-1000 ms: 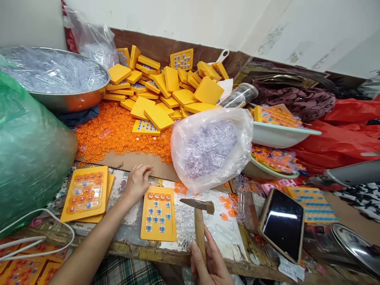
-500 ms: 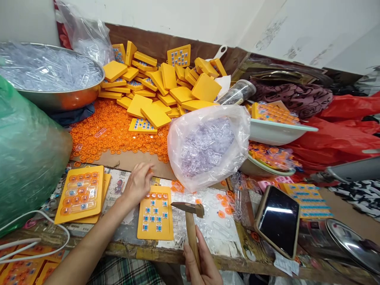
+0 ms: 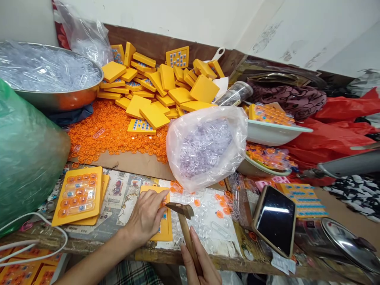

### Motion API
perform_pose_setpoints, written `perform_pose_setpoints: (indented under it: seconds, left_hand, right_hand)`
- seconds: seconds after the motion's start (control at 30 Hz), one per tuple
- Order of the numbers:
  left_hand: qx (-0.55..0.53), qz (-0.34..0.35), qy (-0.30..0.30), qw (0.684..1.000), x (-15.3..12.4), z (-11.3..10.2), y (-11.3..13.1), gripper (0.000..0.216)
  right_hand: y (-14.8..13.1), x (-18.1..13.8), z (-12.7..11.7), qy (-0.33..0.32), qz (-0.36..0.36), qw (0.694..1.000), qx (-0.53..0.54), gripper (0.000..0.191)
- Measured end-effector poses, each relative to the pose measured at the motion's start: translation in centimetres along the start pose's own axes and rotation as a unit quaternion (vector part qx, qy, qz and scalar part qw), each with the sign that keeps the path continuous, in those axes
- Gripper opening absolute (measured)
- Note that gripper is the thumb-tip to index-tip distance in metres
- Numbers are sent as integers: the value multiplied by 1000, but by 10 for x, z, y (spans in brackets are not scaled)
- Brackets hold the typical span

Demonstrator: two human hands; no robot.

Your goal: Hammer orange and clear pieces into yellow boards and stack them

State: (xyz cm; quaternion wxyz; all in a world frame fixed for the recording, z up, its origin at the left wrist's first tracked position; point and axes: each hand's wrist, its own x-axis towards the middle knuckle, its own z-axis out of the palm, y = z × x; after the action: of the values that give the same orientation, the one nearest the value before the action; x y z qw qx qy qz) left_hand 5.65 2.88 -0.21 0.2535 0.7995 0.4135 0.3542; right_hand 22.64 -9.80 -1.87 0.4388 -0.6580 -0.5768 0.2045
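Cluttered desk [image 3: 124,233] against a pale wall. Yellow panel [image 3: 166,227] lies flat near the front edge, partly covered by the left hand [image 3: 147,215], fingers pressed on it. Just right of the panel, the right hand [image 3: 202,265] grips a hammer [image 3: 185,225], head over the panel. Behind the panel: clear bag [image 3: 206,146], orange caps [image 3: 109,134].
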Motion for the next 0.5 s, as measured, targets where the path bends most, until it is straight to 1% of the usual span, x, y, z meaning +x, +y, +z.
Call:
perform_pose_setpoints:
  seconds: [0.13, 0.2, 0.27, 0.37, 0.43, 0.5]
  left_hand:
    - [-44, -15, -4, 999, -23, -12, -7, 48]
    - [-53, -32, 5, 998, -35, -16, -12, 49]
    - [-54, -45, 24, 997, -41, -17, -14, 50]
    - [-46, -34, 42, 997, -33, -10, -10, 49]
    - [-33, -17, 33, 999, -21, -3, -5, 49]
    - [-15, -6, 24, 1000, -10, 4, -2, 50]
  right_hand:
    - [5, -15, 8, 44, 34, 998, 2, 40]
    - [9, -19, 8, 35, 35, 999, -12, 41]
    - [12, -18, 4, 7, 16, 999, -37, 42]
    - [13, -9, -4, -32, -50, 995, -80, 52]
    - [12, -1, -7, -35, -95, 990, -103, 60]
    - [8, 6, -9, -31, -125, 984, -123, 63]
